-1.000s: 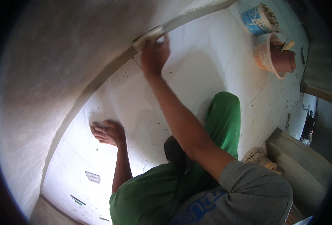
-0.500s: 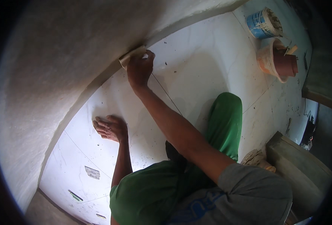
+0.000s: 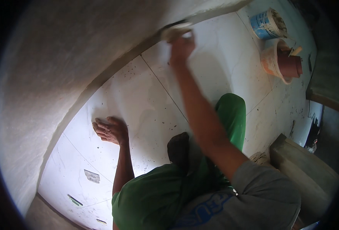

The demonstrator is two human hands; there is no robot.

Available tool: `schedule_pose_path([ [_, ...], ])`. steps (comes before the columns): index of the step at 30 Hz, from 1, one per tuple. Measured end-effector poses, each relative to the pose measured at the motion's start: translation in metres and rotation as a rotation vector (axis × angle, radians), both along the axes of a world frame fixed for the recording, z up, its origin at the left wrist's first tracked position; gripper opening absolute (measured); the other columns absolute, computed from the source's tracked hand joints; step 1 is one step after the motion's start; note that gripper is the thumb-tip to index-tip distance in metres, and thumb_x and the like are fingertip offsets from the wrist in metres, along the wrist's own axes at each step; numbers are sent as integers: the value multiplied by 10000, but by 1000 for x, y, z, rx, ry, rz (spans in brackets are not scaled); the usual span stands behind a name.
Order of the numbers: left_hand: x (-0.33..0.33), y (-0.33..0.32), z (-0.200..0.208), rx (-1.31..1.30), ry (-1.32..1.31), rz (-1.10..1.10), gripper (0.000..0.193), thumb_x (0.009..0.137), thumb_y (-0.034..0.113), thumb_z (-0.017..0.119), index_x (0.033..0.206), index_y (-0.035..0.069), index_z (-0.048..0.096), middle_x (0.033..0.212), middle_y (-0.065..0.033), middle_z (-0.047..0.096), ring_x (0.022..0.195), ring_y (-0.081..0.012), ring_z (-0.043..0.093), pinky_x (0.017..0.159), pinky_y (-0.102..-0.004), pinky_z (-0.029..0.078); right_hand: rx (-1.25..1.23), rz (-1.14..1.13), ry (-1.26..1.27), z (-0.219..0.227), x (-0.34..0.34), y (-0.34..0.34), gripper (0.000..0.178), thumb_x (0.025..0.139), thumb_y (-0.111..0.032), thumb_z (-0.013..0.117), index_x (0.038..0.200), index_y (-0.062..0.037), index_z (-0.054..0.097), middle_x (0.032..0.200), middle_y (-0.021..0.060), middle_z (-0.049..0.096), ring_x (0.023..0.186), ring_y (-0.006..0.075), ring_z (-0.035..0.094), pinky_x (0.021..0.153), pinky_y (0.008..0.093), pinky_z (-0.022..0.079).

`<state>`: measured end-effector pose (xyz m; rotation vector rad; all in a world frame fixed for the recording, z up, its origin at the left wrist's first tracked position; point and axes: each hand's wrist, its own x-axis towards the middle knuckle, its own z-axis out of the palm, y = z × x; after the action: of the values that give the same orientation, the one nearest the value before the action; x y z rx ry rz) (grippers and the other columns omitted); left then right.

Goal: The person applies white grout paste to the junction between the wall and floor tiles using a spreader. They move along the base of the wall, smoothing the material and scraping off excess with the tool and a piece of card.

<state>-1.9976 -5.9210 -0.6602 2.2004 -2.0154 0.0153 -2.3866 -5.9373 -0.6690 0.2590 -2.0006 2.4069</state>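
Note:
My right hand (image 3: 182, 49) grips a pale, flat rectangular pad (image 3: 174, 32), smeared by motion, so its exact kind cannot be made out. The pad is against the grey strip (image 3: 119, 65) along the foot of the plastered wall (image 3: 77, 50). Lower and to the left, my left hand (image 3: 112, 131) lies palm down on the white tiled floor (image 3: 148, 103), its fingers stretched out with nothing in them. Dark crumbs are scattered over the tiles below the wall and between my arms.
A blue bucket (image 3: 262, 26) crusted with pale material stands at the far right, beside an orange-brown tub (image 3: 270, 63) holding a reddish-brown object (image 3: 290, 64). A grey block-like ledge (image 3: 303, 165) is at right. A green scrap (image 3: 75, 200) and a greyish scrap (image 3: 92, 176) lie at lower left.
My right hand has swept the pad right and farther away along the wall's foot. More crumbs now show on the tiles it has passed. My left hand has stayed in place.

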Motion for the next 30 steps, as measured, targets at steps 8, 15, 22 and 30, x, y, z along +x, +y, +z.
schedule_pose_path([
  [8,3,-3,-6,-47,-32,-26,622,1033,402,514,1551,75,404,1598,-206,397,1490,-370,365,1126,-563,352,562,-53,-32,-5,62,-35,421,1045,-301,569,1192,89,622,897,188,677,805,261,639,724,399,528],
  [15,31,-4,2,-16,-84,27,632,1048,442,470,1560,76,416,1620,-190,386,1494,-361,373,1124,-573,364,303,-1,-4,42,178,-46,347,1043,-173,539,1250,103,582,1054,249,685,1000,334,653,898,457,505],
  [22,30,-5,6,0,-100,18,638,1042,423,443,1579,85,375,1629,-202,359,1502,-360,359,1132,-568,357,-89,-83,-68,65,-79,-8,339,1030,-293,612,1060,44,628,855,42,665,716,135,553,612,328,487],
  [30,26,-5,-9,-58,-135,-13,619,1051,436,481,1588,134,415,1623,-183,390,1469,-359,403,1127,-565,372,432,434,-281,57,230,-27,392,1022,-214,556,1341,10,604,893,222,705,852,346,696,745,467,540],
])
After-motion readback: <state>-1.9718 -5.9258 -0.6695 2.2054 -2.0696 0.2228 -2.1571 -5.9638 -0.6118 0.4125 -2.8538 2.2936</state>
